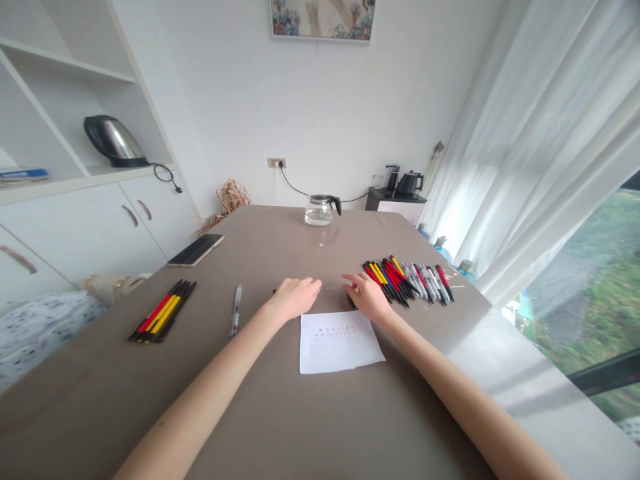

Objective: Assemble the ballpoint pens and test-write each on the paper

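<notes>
My left hand (299,297) is low over the table just past the paper's upper left corner, its fingers bent together. A small dark tip pokes out beside its wrist; what it belongs to is hidden. My right hand (367,297) is curled at the paper's upper right, index finger pointing left, with a dark piece (351,303) partly showing under it. Below both hands lies a white sheet (340,347) with rows of handwriting. A row of red, yellow, black and clear pens (400,280) lies right of my right hand. Left of my left hand is one clear pen (236,310).
A bundle of red, yellow and black pens (163,312) lies at the left of the brown table (280,427). A dark phone-like slab (197,250) is behind it. A glass pot with water (319,212) stands at the far edge. White curtains (525,133) hang right.
</notes>
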